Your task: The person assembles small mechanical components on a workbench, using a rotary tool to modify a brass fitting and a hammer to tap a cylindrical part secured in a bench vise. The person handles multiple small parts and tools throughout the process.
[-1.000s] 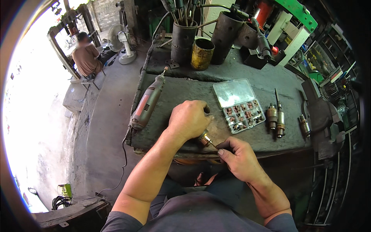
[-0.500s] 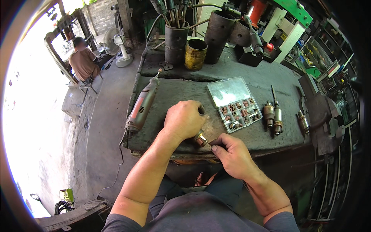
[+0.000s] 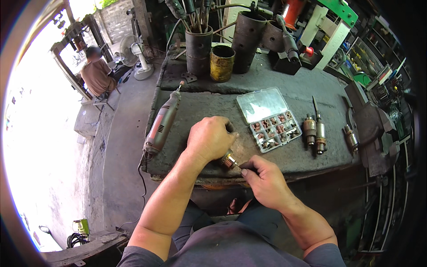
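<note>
Cylindrical metal part (image 3: 229,160) with a copper-coloured end, at the near edge of a dark workbench (image 3: 204,104), tilted and pointing down toward the right. Left hand (image 3: 211,138) laid over its upper end, back of the hand uppermost, fingers curled closed about the part, most fingertips hidden beneath. Right hand (image 3: 269,182) just beside it, thumb and forefinger pinched together on the tip of a thin rod (image 3: 238,166) projecting from the copper-coloured end; remaining fingers folded into the palm. Join between rod and part too small to make out.

Beyond the hands, a clear plastic compartment box (image 3: 262,105), lid open away from the person, with small pinkish and dark pieces in its divisions. To the left, a corded rotary tool (image 3: 163,122) lying along the bench side, pinkish tip pointing away. To the right, two similar metal cylinders (image 3: 320,135) side by side, one with a long pointed shaft, and a smaller cylinder (image 3: 350,139) near a dark bench vise (image 3: 376,133). At the back, a stained yellow can (image 3: 222,64) between taller dark tubes (image 3: 198,53).
</note>
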### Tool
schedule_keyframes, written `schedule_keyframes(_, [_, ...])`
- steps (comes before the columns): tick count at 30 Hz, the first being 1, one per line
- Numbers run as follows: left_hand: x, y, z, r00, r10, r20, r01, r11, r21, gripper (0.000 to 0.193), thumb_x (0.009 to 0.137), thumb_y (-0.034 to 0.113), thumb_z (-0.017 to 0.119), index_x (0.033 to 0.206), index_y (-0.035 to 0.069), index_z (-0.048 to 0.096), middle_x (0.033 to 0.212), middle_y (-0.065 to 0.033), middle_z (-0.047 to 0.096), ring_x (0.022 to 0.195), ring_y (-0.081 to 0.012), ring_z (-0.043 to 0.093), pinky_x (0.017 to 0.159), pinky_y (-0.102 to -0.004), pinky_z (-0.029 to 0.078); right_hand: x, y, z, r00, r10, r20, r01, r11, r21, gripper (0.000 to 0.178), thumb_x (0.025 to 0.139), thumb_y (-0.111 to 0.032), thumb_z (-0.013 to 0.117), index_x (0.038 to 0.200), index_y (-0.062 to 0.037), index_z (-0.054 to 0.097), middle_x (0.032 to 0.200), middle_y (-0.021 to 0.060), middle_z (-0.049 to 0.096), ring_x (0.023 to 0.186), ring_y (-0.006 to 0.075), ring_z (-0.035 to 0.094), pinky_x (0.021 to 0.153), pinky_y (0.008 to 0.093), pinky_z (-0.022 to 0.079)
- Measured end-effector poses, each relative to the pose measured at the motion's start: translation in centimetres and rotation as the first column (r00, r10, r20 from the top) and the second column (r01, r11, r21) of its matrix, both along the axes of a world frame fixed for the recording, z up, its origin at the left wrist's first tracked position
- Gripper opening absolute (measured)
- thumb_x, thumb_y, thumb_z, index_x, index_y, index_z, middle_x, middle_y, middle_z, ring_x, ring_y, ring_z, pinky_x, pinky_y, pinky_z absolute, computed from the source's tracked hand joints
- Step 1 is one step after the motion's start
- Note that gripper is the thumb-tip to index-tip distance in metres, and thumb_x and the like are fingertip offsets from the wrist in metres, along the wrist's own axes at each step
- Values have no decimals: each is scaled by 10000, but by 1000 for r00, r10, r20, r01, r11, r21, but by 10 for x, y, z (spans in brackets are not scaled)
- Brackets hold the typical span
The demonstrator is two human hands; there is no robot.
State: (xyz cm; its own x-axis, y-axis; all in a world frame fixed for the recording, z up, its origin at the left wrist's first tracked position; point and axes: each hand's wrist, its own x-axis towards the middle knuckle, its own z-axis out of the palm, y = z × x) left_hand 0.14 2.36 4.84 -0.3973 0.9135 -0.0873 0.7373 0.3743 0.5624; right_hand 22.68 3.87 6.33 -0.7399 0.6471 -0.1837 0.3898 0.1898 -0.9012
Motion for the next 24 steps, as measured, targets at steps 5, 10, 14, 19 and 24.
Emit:
schedule_keyframes(5, [-2,0,-3,999,-8,31,7,1000,18,392,955,396,829,1168,67,852,1134,-207,836,1113,-405,797,993,-499,632,1,1,-8,1000,-6,-14,5,997,-77,154,1144,-111,628,1184,38,638,849,93,654,530,203,695,467,388,613])
schedule_keyframes(10, [-1,0,-8,1000,10,24,-11,998,67,367,919,375,856,1102,57,857,1083,-192,838,1075,-406,795,968,-500,628,-1,4,-8,996,58,-65,-47,987,152,151,1141,-104,632,1161,45,640,851,108,669,588,214,735,500,383,618])
schedule_keyframes(14, [0,3,-9,1000,8,5,-8,999,46,370,916,376,859,1104,57,856,1087,-194,837,1077,-405,795,966,-499,628,-3,4,0,997,-25,75,26,1000,-11,147,1129,-92,647,1148,53,662,877,135,701,695,201,745,598,383,608])
schedule_keyframes(19, [0,3,-9,1000,4,-2,-3,998,55,374,919,383,860,1115,64,858,1091,-184,839,1077,-402,795,968,-497,628,-1,2,2,997,-14,72,11,999,46,144,1113,-86,666,1151,52,680,927,163,728,794,210,742,690,395,581])
schedule_keyframes(24, [-2,2,-8,1000,-9,26,8,999,33,417,930,389,837,1172,50,845,1138,-211,833,1112,-414,792,992,-505,630,4,7,-9,994,-34,105,23,995,102,132,1088,-82,694,1141,39,702,964,148,749,862,225,706,799,404,578])
